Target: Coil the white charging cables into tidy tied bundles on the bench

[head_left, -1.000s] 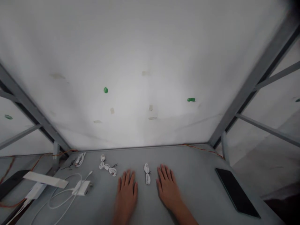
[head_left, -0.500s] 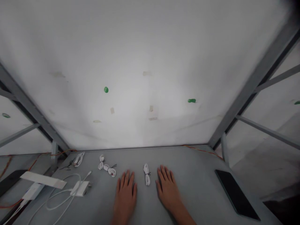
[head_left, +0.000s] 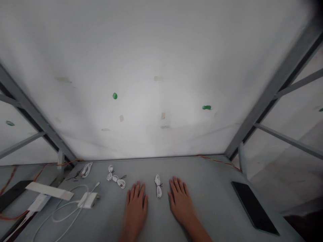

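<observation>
Flat on the grey table (head_left: pixel 156 222) rests my left hand (head_left: pixel 135 205), fingers stretched out and holding nothing. My right hand (head_left: pixel 181 201) also lies palm down on the table, its fingers a little apart. Between the two hands is a white cable bundle (head_left: pixel 158 186), bound with a dark twist tie and touched by neither hand. Left of my left hand, two more white coiled cables (head_left: pixel 118 181) lie close together, a dark tie on the nearer one. Another coiled cable (head_left: pixel 86 170) sits farther left, beside loose dark ties (head_left: pixel 74 176).
A white charger plug (head_left: pixel 87 200) with a looped white cable (head_left: pixel 57 220) lies at left, near a long white strip (head_left: pixel 49 191). At right lies a black tablet-like slab (head_left: pixel 254 206). Grey metal posts (head_left: pixel 275 90) flank the white wall (head_left: pixel 161 50) behind the table.
The whole view has shifted very slightly. Both hands and the cables keep their places on the table.
</observation>
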The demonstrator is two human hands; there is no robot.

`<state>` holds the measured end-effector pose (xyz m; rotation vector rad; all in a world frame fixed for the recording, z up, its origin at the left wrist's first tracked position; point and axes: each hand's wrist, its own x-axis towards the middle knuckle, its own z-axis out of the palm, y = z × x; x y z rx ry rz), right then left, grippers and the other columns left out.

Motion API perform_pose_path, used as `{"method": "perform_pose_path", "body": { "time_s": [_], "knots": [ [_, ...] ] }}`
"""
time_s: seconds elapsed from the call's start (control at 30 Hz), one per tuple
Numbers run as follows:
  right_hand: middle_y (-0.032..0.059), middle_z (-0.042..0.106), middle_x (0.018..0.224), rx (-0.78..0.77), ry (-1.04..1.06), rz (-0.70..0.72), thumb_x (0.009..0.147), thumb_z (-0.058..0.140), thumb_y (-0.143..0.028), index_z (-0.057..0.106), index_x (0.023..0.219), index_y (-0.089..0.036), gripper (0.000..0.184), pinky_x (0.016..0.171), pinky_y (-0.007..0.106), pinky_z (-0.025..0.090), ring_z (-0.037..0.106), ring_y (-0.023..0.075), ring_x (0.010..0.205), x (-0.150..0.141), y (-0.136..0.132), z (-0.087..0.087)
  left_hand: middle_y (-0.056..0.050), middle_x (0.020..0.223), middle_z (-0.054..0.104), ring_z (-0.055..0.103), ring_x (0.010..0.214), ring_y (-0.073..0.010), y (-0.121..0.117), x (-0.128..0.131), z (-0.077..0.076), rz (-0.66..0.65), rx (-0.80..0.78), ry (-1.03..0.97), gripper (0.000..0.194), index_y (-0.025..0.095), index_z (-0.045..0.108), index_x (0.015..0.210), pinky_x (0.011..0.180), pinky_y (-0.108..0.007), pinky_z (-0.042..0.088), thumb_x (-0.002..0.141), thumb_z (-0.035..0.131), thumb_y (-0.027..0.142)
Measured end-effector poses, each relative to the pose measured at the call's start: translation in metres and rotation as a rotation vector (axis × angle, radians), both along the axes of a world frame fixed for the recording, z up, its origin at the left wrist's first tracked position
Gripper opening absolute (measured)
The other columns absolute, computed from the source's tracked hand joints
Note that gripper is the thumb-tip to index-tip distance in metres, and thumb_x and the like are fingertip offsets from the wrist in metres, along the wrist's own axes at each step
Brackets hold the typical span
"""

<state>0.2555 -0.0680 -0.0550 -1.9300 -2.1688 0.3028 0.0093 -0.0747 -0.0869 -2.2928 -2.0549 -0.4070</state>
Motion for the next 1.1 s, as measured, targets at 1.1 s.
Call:
{"method": "perform_pose_path", "body": {
  "time_s": [1.1],
  "knots": [
    [0.0074,0.027,0.172,-0.023,0.032,-0.005,0.107,0.037,-0.042,0.045,0.162,-0.017,0.061,0.133,0.056,0.019,0.024,0.0327,0.161,0.001,0.0,0.0,-0.007,0.165,0.048,0.044,0.153,-0.033,0.004,-0.003,-0.012,0.001,0.0,0.0,0.054,0.028,0.053,0.157,0.124,-0.059,0.037,0.105,0.039,0.034]
  ]
}}
